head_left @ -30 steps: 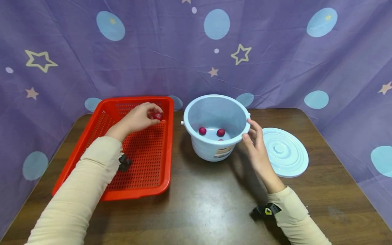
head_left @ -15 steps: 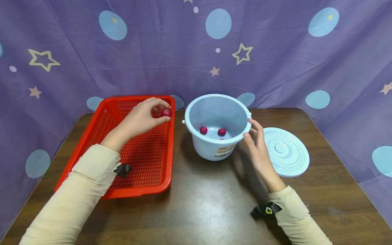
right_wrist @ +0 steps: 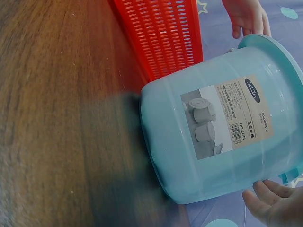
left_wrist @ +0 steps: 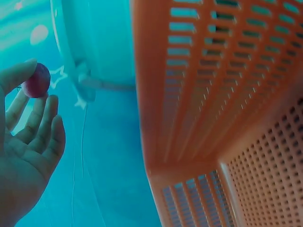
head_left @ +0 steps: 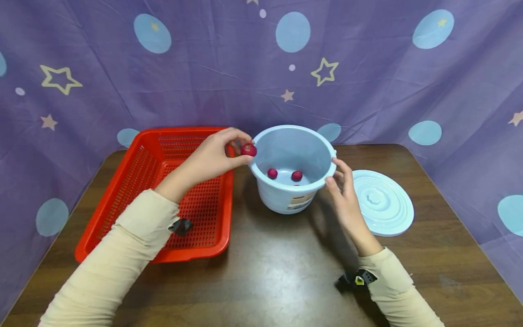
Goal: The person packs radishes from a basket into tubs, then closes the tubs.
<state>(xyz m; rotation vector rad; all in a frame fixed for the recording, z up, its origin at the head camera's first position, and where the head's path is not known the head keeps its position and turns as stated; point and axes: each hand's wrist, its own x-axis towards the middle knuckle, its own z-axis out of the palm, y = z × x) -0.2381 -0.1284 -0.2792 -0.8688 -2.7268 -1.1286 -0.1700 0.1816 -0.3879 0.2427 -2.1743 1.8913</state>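
My left hand (head_left: 216, 154) pinches a small round red piece of produce (head_left: 248, 150) between thumb and fingertips, at the left rim of the light blue bucket (head_left: 282, 200). In the left wrist view that red piece (left_wrist: 36, 81) shows a dark, smooth skin and sits at the fingertips. Inside the bucket lie two similar red pieces (head_left: 296, 175), and a sliver of another shows behind the near rim. My right hand (head_left: 345, 195) touches the bucket's right rim with thumb and fingertips, its fingers fairly straight. Seen from the right wrist, those fingers (right_wrist: 270, 196) rest against the bucket's outer side.
A red perforated plastic basket (head_left: 226, 218) stands to the left of the bucket, under my left forearm. To the right lies a round light blue lid (head_left: 382, 202) on the wooden table (head_left: 261, 281). A purple patterned curtain (head_left: 229, 59) hangs behind.
My left hand has carried the red piece rightward out of the basket and up to the bucket's left rim. The right hand stays at the bucket's rim.
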